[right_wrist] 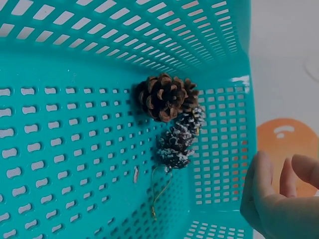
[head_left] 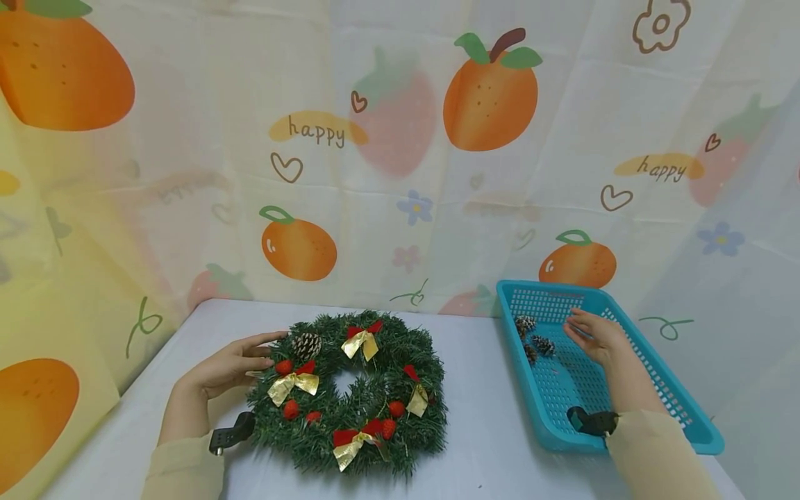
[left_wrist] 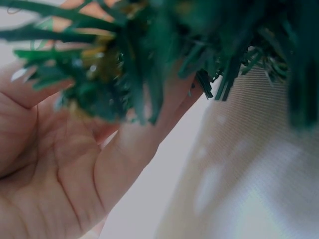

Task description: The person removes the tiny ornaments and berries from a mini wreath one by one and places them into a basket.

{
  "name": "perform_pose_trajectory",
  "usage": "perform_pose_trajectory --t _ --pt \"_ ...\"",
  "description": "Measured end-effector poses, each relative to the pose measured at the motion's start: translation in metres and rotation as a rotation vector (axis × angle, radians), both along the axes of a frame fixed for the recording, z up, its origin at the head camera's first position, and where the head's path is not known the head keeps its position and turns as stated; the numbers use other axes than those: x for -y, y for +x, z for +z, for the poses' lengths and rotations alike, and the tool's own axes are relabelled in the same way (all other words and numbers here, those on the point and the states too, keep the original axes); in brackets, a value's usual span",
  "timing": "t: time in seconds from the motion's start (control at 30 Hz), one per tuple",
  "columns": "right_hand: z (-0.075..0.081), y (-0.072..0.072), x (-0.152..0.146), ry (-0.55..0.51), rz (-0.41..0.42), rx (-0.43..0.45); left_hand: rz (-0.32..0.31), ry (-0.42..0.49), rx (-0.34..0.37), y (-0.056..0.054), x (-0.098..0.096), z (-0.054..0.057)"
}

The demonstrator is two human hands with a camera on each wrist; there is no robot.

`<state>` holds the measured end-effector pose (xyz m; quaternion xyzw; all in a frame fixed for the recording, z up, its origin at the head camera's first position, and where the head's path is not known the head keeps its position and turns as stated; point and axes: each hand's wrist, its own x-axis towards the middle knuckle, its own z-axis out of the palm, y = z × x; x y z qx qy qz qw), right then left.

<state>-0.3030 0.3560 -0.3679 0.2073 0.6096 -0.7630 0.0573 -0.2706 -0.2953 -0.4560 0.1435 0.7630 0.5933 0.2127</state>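
Observation:
A green wreath lies on the white table, with red-and-gold bows, red berries and a frosted pinecone at its upper left. My left hand rests against the wreath's left edge, fingers extended. In the left wrist view, green needles cover part of the fingers in front of the palm. My right hand hangs over the blue basket, its fingers loosely bent and holding nothing. Inside the basket are a brown pinecone and frosted pinecones, apart from that hand.
The basket has perforated walls and stands at the table's right side. A thin gold cord trails from a frosted pinecone. Behind the table hangs a fruit-printed curtain. Black wrist devices sit on both sleeves.

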Motion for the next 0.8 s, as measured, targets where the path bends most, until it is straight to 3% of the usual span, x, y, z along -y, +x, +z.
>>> perform_pose_trajectory --t 0.53,0.8 --pt "0.012 0.000 0.001 -0.024 0.026 -0.040 0.008 -0.014 -0.005 -0.001 0.001 -0.001" --pt "0.018 -0.002 0.010 0.041 0.049 -0.060 -0.011 0.007 -0.001 -0.002 0.002 -0.002"
